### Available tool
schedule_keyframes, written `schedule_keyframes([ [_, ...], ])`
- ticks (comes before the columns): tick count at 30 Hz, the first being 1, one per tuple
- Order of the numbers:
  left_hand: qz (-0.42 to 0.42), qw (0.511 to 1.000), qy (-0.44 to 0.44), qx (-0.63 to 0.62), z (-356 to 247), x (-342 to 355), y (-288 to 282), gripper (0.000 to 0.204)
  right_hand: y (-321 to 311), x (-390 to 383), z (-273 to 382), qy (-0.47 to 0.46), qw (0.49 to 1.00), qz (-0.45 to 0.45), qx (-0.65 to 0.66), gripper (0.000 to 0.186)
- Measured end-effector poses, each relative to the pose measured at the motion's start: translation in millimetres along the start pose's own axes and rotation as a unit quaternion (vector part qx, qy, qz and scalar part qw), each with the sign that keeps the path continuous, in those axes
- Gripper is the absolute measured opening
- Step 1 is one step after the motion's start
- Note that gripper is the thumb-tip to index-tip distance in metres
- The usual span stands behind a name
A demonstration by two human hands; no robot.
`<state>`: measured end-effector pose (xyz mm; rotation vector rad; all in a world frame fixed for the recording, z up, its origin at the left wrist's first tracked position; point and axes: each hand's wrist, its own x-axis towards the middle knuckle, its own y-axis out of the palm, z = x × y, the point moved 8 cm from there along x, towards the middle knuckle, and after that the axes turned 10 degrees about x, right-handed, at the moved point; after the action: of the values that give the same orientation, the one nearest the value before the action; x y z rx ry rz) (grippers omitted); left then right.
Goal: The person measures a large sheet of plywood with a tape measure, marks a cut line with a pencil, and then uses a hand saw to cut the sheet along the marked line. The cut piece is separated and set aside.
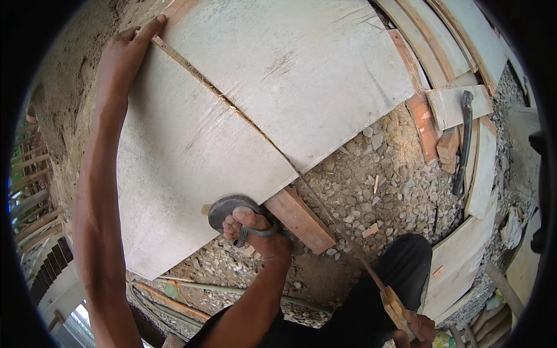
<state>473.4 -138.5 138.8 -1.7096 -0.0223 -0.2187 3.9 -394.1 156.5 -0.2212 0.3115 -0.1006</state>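
Observation:
A large pale plywood sheet [191, 145] lies tilted over gravel, split by a long diagonal cut. My left hand [132, 51] grips its far left edge, the fingers reaching to the top of the cut. A thin handsaw blade [325, 209] runs along the cut and out over the gravel to a wooden handle [397, 310]. My right hand [416, 329] is closed on that handle at the lower right. My bare foot in a dark sandal [250, 223] stands on the sheet's near edge, beside a reddish wood block [300, 220] under the sheet.
Loose gravel [383, 185] covers the ground. Several planks [464, 104] and a reddish batten [420, 113] lie stacked at the right, with a dark curved tool [464, 139] on them. Thin rods and a hose [168, 296] lie at the lower left. An earthen wall [75, 69] rises at the left.

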Motion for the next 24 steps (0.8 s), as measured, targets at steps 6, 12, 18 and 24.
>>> schedule_keyframes([
  [6, -0.056, 0.997, 0.014, 0.051, -1, 0, -21, 0.074, 43, 52, -75, -0.154, 0.987, -0.034, 0.038, 0.041],
  [12, -0.068, 0.996, -0.036, 0.036, 9, -6, -39, 0.076, 63, 78, -156, -0.213, 0.969, -0.039, 0.123, 0.048],
  [18, -0.102, 0.991, -0.013, 0.084, -10, -12, -45, 0.081, 50, 54, -94, -0.073, 0.989, 0.016, 0.128, 0.050],
  [24, -0.015, 0.999, -0.044, 0.014, -7, -11, -22, 0.074, 18, -10, -107, 0.026, 0.990, 0.021, 0.133, 0.044],
])
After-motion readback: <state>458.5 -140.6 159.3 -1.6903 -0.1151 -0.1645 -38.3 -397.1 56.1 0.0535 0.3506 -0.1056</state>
